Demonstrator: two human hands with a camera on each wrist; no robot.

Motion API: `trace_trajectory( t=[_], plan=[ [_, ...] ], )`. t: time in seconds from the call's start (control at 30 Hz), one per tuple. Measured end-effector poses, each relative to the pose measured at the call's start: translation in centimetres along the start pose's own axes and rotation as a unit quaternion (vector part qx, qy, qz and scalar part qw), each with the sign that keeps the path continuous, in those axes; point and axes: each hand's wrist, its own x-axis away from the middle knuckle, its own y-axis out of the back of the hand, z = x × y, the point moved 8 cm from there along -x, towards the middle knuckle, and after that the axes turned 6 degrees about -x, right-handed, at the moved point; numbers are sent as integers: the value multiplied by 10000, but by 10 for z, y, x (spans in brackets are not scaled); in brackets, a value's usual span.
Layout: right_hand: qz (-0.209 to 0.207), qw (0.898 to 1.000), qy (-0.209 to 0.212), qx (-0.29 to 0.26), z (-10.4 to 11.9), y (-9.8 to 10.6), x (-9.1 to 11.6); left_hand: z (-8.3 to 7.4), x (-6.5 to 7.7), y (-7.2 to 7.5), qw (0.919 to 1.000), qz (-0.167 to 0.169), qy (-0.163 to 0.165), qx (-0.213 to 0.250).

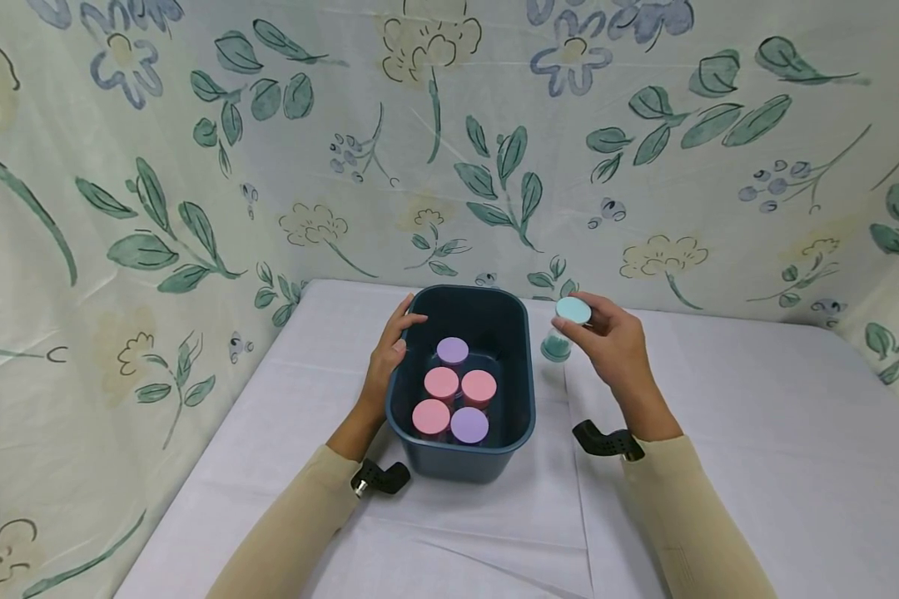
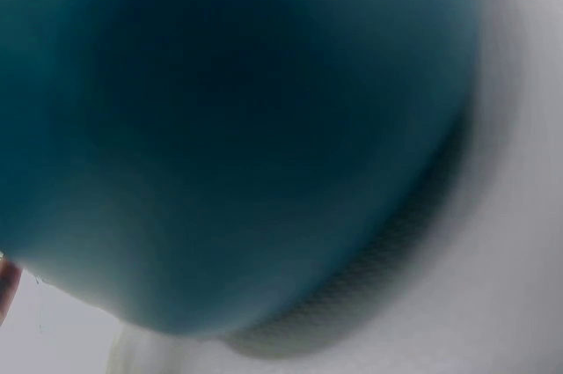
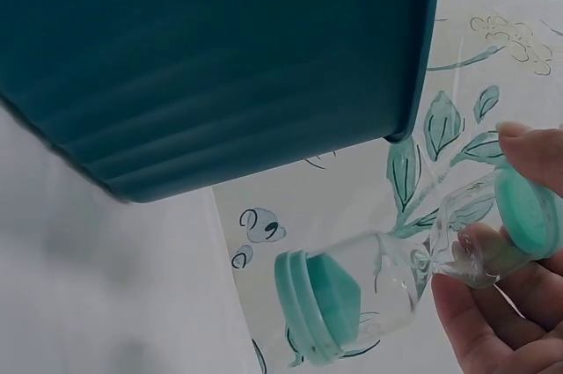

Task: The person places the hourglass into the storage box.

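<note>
My right hand (image 1: 613, 339) pinches a sand timer by its upper mint-green cap (image 1: 573, 311), just right of a dark blue bin (image 1: 468, 466). In the right wrist view, the sand timer (image 3: 396, 273) is clear with a narrow waist, tilted, and has green sand in its lower bulb. My left hand (image 1: 386, 359) holds the bin's left wall, with a finger hooked over the rim. Inside the bin stand several more timers, with pink caps (image 1: 441, 383) and purple caps (image 1: 469, 425). The bin's wall (image 2: 229, 128) fills most of the left wrist view, blurred.
The bin stands on a table with a white cloth (image 1: 719, 399). Behind the table and at its left hangs a floral curtain (image 1: 389, 166). A black band (image 1: 607, 439) sits on the right wrist, and another black band (image 1: 380, 478) on the left.
</note>
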Motion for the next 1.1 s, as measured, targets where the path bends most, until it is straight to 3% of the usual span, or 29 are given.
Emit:
trace_trajectory(
  t=[0.2, 0.4, 0.53, 0.87, 1.1],
  plan=[
    [-104, 9998, 154, -57, 11, 4, 2, -21, -1, 1, 9999, 64, 103, 62],
    [-213, 9991, 320, -162, 22, 8, 3, 6, 0, 0, 10000, -37, 30, -19],
    [-244, 9984, 402, -320, 28, 9, 4, 10, 0, 0, 10000, -58, 11, -27],
    [-271, 9962, 630, -545, 45, 15, 8, -25, -2, 0, 9998, 108, 169, 39],
    [-293, 9938, 828, -684, 57, 17, 12, -28, -2, 1, 9997, 142, 194, 6]
  ],
)
